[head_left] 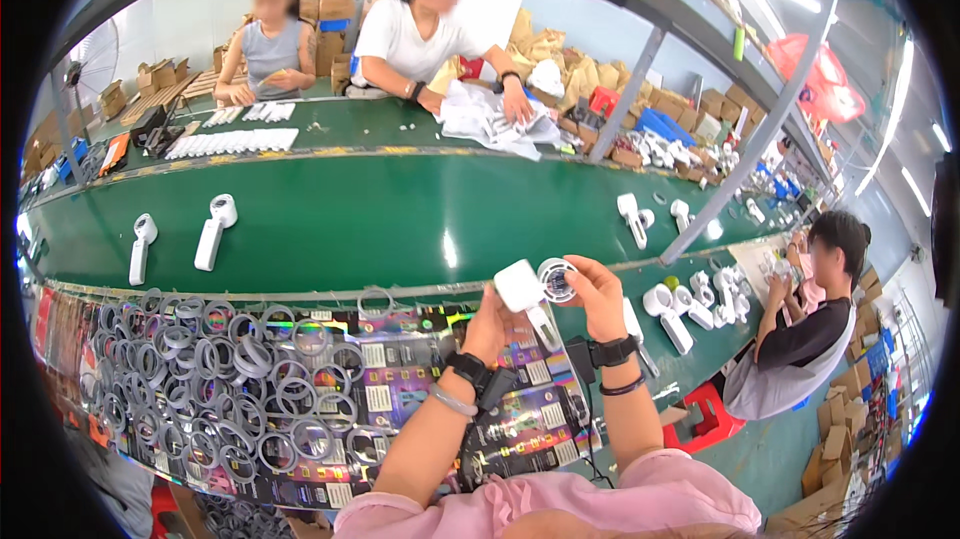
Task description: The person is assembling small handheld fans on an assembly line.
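Observation:
In front of me my left hand (pixel 487 327) is closed on a white handheld fan (pixel 517 285), its rounded-square head up and its pale handle slanting down to the right. My right hand (pixel 598 297) pinches a round white fan part (pixel 556 281) with a dark slotted face, right beside the fan's head. I cannot tell whether the two pieces touch. Below and to the left of my hands, many loose grey rings (pixel 230 369) lie in a heap on a surface covered with colourful printed sheets (pixel 545 419). A single ring (pixel 376 301) sits at its far edge.
Two white fans (pixel 212 234) lie on the green belt (pixel 400 219) at left, others (pixel 632 221) at right. More white fans (pixel 690 304) crowd the right-hand bench. A slanting metal post (pixel 745 154) rises there. Co-workers sit opposite and at right, near a red stool (pixel 708 419).

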Demonstrator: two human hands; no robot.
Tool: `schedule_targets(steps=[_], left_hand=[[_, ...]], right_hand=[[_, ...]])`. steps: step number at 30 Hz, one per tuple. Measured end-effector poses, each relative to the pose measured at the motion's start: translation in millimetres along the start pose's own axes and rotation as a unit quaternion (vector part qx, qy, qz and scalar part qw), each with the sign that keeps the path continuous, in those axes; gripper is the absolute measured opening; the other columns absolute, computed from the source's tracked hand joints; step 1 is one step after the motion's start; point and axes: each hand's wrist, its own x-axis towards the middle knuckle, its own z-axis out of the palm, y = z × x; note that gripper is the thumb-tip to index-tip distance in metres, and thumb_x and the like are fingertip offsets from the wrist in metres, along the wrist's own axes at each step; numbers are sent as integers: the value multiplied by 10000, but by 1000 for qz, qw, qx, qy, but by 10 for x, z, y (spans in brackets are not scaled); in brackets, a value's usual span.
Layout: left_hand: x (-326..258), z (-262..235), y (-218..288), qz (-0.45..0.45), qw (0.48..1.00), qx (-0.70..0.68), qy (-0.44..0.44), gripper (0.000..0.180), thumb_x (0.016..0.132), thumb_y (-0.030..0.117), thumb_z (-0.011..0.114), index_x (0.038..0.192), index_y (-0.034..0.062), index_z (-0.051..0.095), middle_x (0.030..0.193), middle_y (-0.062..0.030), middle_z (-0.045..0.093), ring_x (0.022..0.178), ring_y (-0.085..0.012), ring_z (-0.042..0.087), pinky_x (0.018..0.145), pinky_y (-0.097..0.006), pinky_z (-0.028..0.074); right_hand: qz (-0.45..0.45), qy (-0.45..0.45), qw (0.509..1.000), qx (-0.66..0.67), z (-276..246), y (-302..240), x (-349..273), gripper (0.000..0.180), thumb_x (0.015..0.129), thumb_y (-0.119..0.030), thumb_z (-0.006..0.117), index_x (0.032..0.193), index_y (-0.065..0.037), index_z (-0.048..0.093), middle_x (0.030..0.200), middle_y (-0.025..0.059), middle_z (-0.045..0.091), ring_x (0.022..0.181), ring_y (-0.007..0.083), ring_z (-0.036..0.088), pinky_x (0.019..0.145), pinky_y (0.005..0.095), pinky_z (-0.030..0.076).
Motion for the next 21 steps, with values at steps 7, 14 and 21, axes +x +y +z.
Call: schedule_targets(steps=[7,14,21], left_hand=[[32,86,-119,64,994,18,-88,831,883,700,185,1412,64,269,1383,-137,409,1250,-288,433,1035,-454,348],[-16,187,-210,2,997,68,43,653,936,600,281,1028,9,541,804,-105,635,708,-199,643,636,-337,541],[-77,216,-203,18,986,154,60,715,921,644,188,893,27,549,633,-105,588,530,-213,600,512,-320,504]], right_hand=[[-28,79,995,54,-125,354,-123,329,839,-76,660,1130,35,555,1004,90,629,804,122,631,614,242,551],[-82,-40,996,16,-277,579,-160,434,837,-42,658,1242,13,510,1236,108,525,1084,185,558,907,305,469],[-134,-74,985,-75,-217,479,-191,365,936,-196,544,1235,13,533,1307,143,501,1174,225,504,999,341,380]])
